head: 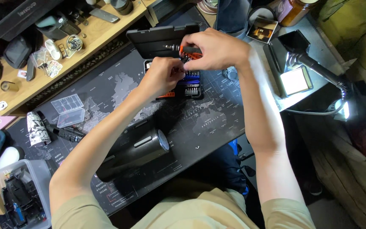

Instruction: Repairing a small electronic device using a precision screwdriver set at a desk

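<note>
Nearest the camera lies a dark cylinder on the map-printed mat covering the surface. Beyond it, both hands meet over an open bit case. Right hand has its fingers pinched on an orange-and-black screwdriver, whose long axis runs left to right, tip toward the left. Left hand sits just below it, fingers pressed together at the case's bit rows; whether they grip a bit is hidden. A clear plastic box rests well apart on the left.
</note>
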